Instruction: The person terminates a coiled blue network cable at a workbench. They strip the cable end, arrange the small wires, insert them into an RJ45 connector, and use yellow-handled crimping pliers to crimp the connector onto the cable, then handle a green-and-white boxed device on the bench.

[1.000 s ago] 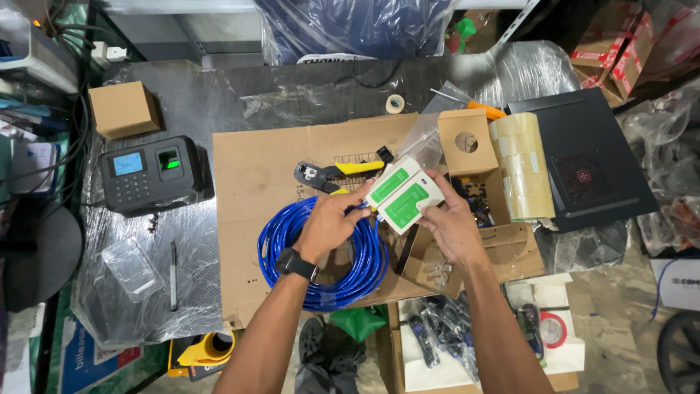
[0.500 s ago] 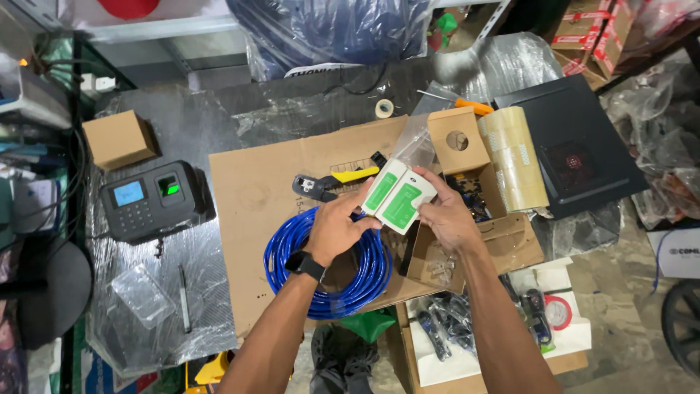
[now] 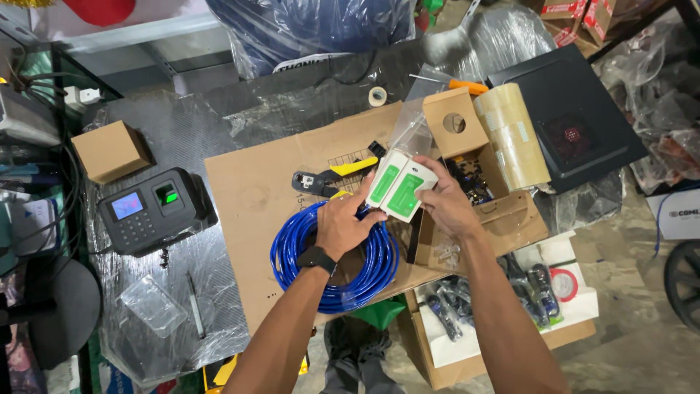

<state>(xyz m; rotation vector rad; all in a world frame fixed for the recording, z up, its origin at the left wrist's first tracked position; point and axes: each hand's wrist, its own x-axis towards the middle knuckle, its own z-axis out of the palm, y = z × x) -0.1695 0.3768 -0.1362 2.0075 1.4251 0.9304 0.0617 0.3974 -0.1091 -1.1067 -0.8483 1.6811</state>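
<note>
Both hands hold a white and green two-part cable tester (image 3: 399, 187) above a flat sheet of cardboard (image 3: 248, 190). My left hand (image 3: 346, 220), with a black watch on its wrist, grips the tester's left part from below. My right hand (image 3: 445, 204) grips the right part. Under my left hand lies a coil of blue cable (image 3: 332, 263). A crimping tool with yellow and black handles (image 3: 328, 175) lies on the cardboard just beyond the coil.
A dark keypad device with a small screen (image 3: 149, 208) sits left, with a small closed carton (image 3: 109, 149) behind it. Open brown box (image 3: 474, 182), wide clear tape roll (image 3: 510, 135), black flat case (image 3: 569, 117) at right. A box of tools (image 3: 503, 299) stands below.
The view has drifted slightly; both hands keep the tester in about the same place over the cable coil, with the two parts held close together.
</note>
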